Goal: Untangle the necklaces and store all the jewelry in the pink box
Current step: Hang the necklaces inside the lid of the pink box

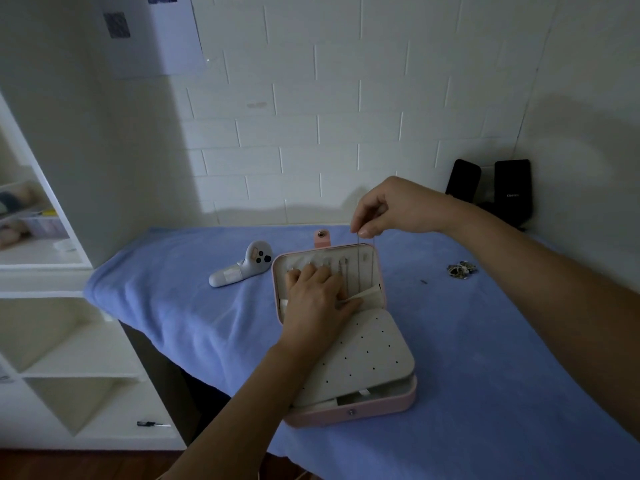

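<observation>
- Head view: pink box [381, 407] lies open on the blue towel [502, 358] covering the worktop, with its lid [276, 289] tipped back toward the wall.
- Left hand [315, 299] lies flat inside the lid, fingers spread across the row of hooks [343, 262]. It likely pins the lid down so the light box doesn't skid. The thumb sits at the edge of the lid pocket [372, 296]; I can't tell whether it is pulling the pocket open.
- Right hand [391, 206] is raised above the lid's far edge, thumb and fingertips pinching the top of a thin necklace [358, 265].
- The chain hangs straight down into the lid. Holding it high probably lets gravity keep the strand straight and untangled while it is lined up with a hook.
- The chain is very fine and the light is dim, so I can't tell whether it is already hooked or tucked into the pocket.
- Perforated earring panel [367, 355] lies over the box base, tilted a little, with no studs visible in its holes.
- A small heap of jewelry [462, 270] sits on the towel, well to the right of the box, and is not stored yet. A tiny dark piece [423, 281] lies near it.
- Judgement: the task is mid-way, at the necklace-hanging step.
- White controller [242, 268] lies just left of the lid. Black speakers [512, 192] stand against the back wall.
</observation>
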